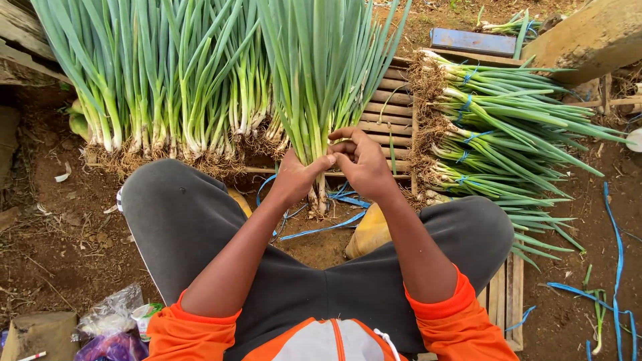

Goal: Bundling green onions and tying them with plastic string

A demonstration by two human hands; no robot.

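Observation:
My left hand [296,177] and my right hand [361,162] meet around the lower stalks of an upright bunch of green onions [319,80], just above its roots. Both hands grip the bunch, fingers curled at the same spot. Blue strapping [328,227] lies on the soil under the bunch, between my knees in grey trousers. Whether a strap passes through my fingers is hidden.
A long row of loose green onions [160,87] leans at the back left. Tied bundles [495,134] with blue bands lie stacked on a wooden slat pallet [391,113] at right. More blue straps [618,261] lie at far right. Plastic bags [114,321] sit at lower left.

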